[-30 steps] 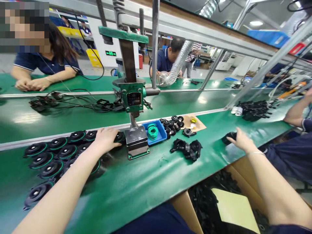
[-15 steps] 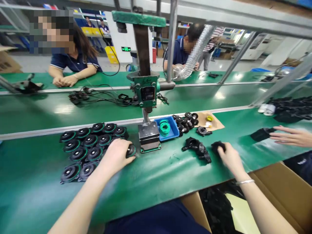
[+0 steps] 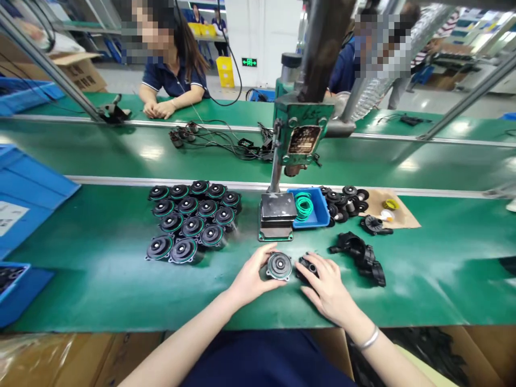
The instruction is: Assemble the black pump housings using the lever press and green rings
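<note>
While both hands are working low on the bench point(image 3: 100, 269), just in front of the press point(image 3: 277, 215):
Left hand point(image 3: 252, 274): fingers are curling narrow round the rim of one disc point(image 3: 279, 265), holding it tilted, face toward the person.
Right hand point(image 3: 328, 290): fingers are lying half-spread over a black housing point(image 3: 307, 266); I can't tell if they're gripping it or only resting on it.
Disc/housing: sitting just beside each other, low over the bench; any contact is being hidden by the fingers.
Batch point(image 3: 189, 220): more discs are lying in rows left of the press, apart from the hands.
Tray point(image 3: 320, 215): holding green rings point(image 3: 303, 206), sitting against the press base.
Spares point(image 3: 360, 255): more housings are piling up near the right hand.
Risk, slip: the rim-only hold is looking light, so the disc could be dropping onto the bench.
Risk, cocking: with the disc tilting, pushing the two parts together could be jamming them skewed.
Risk, pinch: fingertips are sitting between the parts and close to the press base.
</note>
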Tool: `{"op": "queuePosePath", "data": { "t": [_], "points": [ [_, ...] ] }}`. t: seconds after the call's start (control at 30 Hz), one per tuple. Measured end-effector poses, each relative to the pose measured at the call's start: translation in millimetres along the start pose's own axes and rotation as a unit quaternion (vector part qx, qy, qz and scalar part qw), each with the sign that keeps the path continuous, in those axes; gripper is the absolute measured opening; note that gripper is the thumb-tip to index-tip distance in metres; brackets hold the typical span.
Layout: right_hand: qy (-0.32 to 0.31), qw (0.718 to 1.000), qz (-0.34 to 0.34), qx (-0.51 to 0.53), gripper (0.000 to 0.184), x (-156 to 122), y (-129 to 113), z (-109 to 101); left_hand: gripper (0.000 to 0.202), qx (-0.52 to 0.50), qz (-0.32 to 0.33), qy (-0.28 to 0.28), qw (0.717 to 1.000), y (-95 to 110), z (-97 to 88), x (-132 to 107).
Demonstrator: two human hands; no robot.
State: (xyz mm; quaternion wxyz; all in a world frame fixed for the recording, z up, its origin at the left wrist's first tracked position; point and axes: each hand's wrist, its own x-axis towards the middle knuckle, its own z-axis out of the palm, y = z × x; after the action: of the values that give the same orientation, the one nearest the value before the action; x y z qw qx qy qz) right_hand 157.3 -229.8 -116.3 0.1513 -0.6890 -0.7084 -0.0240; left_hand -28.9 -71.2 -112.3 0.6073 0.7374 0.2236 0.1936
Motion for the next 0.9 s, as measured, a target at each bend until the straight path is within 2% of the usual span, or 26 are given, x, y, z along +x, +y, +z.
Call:
{"op": "queuePosePath", "data": {
  "t": [0.07,0.17,0.27,0.37,0.43,0.53,0.67,0.77,0.9],
  "points": [
    [0.028,0.999,0.021,0.032,0.043,-3.0,5.6,1.6,0.082,-0.057,-0.006,0.001,0.998,0.5,-0.5,-0.6],
    [0.061,0.989,0.091,0.102,0.038,-0.2,16.1,4.0,0.078,-0.093,-0.012,-0.012,0.996,-1.2,-1.5,0.0],
    [0.052,0.979,0.124,0.154,0.03,11.6,25.6,-1.4,0.075,-0.057,-0.001,-0.008,0.998,-7.7,1.0,-0.2],
    [0.051,0.971,0.143,0.187,0.03,30.5,24.6,-22.9,0.076,-0.022,0.013,0.015,1.0,-12.1,5.1,-2.3],
    [0.069,0.968,0.138,0.198,0.025,45.0,13.6,-40.8,0.073,-0.006,0.019,0.019,1.0,-11.4,6.1,-3.8],
    [0.078,0.973,0.085,0.199,0.02,63.9,-13.0,-56.5,0.069,0.035,0.02,0.019,0.999,-8.4,5.1,-5.3],
    [0.077,0.981,0.03,0.175,0.02,75.4,-39.1,-49.2,0.072,0.064,0.025,0.031,0.997,-10.5,4.9,-6.6],
    [0.072,0.984,0.022,0.162,0.021,75.9,-43.1,-40.8,0.074,0.075,0.029,0.03,0.996,-14.4,5.9,-7.1],
    [0.071,0.986,0.022,0.149,0.022,74.1,-42.1,-39.6,0.073,0.074,0.039,0.022,0.996,-15.8,6.0,-6.8]
  ]
}}
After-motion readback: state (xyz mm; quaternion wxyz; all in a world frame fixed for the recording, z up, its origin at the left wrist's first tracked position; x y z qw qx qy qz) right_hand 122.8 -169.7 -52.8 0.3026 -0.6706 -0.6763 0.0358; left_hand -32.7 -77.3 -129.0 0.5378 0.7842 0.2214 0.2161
